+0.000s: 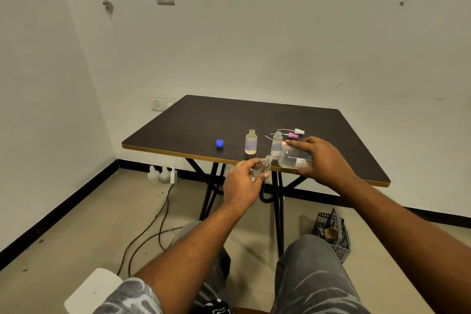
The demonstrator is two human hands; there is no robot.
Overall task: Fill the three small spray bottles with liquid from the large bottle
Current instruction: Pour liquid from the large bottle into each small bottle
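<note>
My right hand (323, 160) grips the large clear bottle (290, 159), tipped on its side with its neck pointing left. Its mouth meets the open neck of a small clear bottle (263, 163), which my left hand (242, 183) holds tilted just in front of the table's near edge. Two more small bottles stand uncapped on the dark table (204, 122): one with a purple print and pale liquid (251, 142), one clear (277, 141) behind the large bottle's neck. A blue cap (219, 143) lies to the left. Spray heads, pink (291, 135) and white (298, 131), lie behind.
The table stands on black metal legs (279, 201) near a white wall. A grey plastic basket (334, 236) sits on the floor at the right. Cables (158, 227) and two white jugs (159, 174) lie on the floor at the left. My knees are below the table's edge.
</note>
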